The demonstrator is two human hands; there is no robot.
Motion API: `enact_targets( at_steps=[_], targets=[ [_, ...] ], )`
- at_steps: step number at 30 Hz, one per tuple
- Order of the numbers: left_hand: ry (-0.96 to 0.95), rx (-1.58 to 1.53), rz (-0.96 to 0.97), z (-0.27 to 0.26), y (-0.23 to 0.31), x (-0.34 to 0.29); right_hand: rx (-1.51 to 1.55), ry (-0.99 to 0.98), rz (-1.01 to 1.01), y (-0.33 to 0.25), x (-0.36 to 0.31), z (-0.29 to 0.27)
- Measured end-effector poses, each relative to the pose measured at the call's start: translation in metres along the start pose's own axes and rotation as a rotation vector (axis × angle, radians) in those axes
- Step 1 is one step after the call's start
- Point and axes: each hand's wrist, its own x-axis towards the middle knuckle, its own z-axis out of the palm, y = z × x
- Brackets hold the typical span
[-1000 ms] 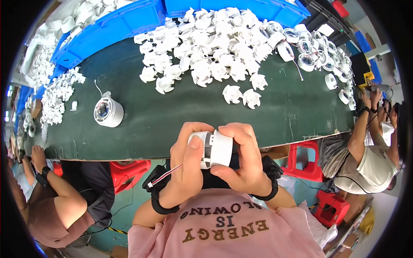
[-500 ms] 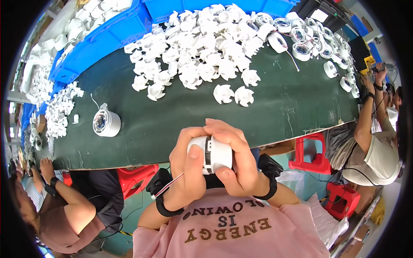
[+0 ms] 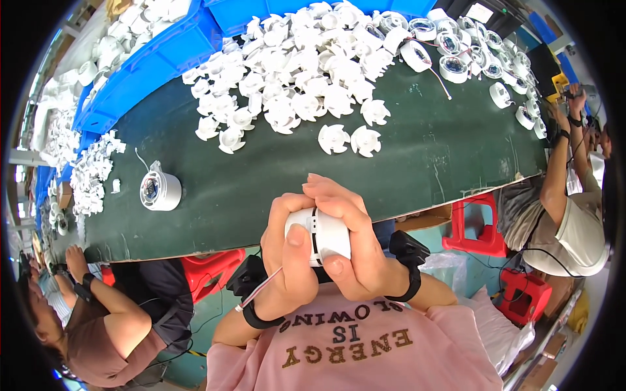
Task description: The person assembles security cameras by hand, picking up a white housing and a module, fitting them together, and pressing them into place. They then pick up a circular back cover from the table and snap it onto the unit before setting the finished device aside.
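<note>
Between my hands, just off the near table edge, is a white round plastic housing (image 3: 332,236) made of two parts with a narrow dark seam between them. My left hand (image 3: 285,251) wraps its left side, thumb pressed on the shell. My right hand (image 3: 366,251) grips the right side, and the fingers of both hands meet over the top. A thin wire lead (image 3: 259,290) with a small white connector hangs out below my left hand. To the left on the table stands a similar white round unit (image 3: 163,191) with a dark centre and a wire.
White finned plastic parts (image 3: 306,72) are heaped across the dark green table (image 3: 274,169). Round wired units (image 3: 453,68) cluster at far right. Blue bins (image 3: 147,62) line the back, and small white pieces (image 3: 91,169) lie far left. Co-workers sit at both sides near red stools (image 3: 478,225).
The dark gap between the housing's two parts has narrowed, and the housing has turned slightly in my hands. Both hands keep their hold. The whole view has shifted a little.
</note>
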Motion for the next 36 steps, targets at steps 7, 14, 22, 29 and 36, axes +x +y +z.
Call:
enact_targets(
  at_steps=[7, 14, 22, 29, 36],
  targets=[
    [-0.055, -0.010, 0.009, 0.001, 0.006, 0.004, 0.023, -0.045, -0.013, 0.003, -0.004, 0.000],
    [-0.059, -0.104, -0.018, -0.011, 0.008, 0.022, -0.252, -0.198, 0.167, -0.017, 0.032, -0.021],
    [-0.645, 0.273, 0.235, -0.011, 0.053, 0.043, 0.416, 0.412, 0.470, -0.013, 0.003, -0.024],
    [0.107, 0.659, 0.237, -0.138, 0.027, 0.274, -0.201, 0.302, 0.275, 0.015, -0.008, -0.050],
    [0.358, 1.322, -0.218, -0.237, -0.049, 0.433, -0.446, 0.208, 0.241, 0.013, -0.008, -0.050]
  ],
)
